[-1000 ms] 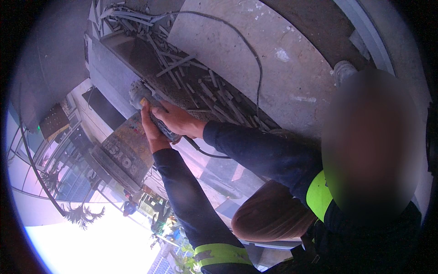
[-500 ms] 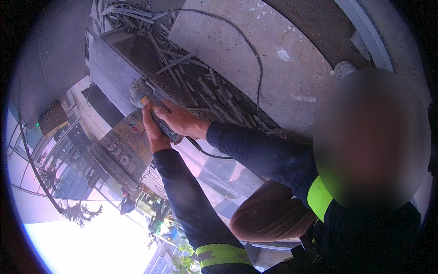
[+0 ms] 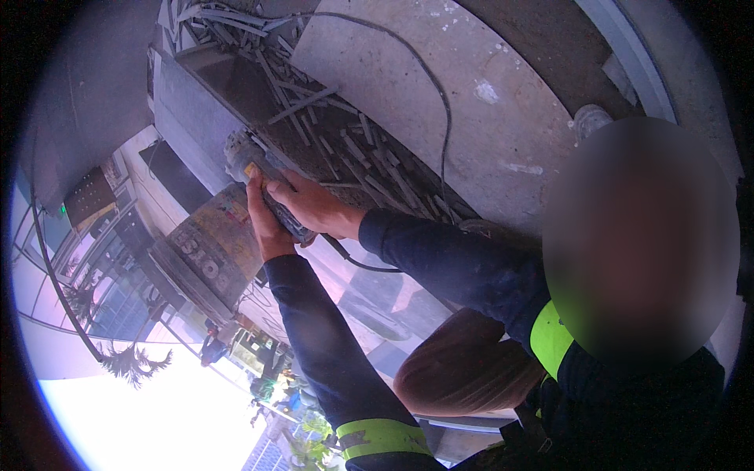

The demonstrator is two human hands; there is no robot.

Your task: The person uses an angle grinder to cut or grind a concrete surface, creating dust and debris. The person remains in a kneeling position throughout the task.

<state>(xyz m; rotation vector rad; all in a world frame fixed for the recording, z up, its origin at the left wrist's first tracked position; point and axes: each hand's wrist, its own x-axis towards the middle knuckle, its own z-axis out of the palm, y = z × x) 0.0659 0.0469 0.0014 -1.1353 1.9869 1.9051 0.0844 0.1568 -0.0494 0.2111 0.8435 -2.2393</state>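
Note:
Both my hands grip a dusty grey power tool (image 3: 243,147) with a small yellow part, held diagonally with its head at the edge of a pale grey panel (image 3: 188,118). My left hand (image 3: 267,220) wraps round its near side, thumb up by the yellow part. My right hand (image 3: 310,202) is closed over the body just to the right. A black cord (image 3: 342,255) leaves the tool's rear. A stained drum (image 3: 200,259) stands just left of my hands, and grey offcut strips (image 3: 369,149) lie heaped to the right of the panel.
A large pale board (image 3: 440,71) lies beyond the strips, with a loose cable across it. A shoe (image 3: 591,122) shows by its right edge. My brown-trousered knee (image 3: 440,365) is bent below my arms. A distant person (image 3: 212,345) is by glazing at lower left; a blurred oval hides the right side.
My hands and the tool have shifted very slightly to the right, keeping the same grip. The distant person and glazing appear a little higher in the picture.

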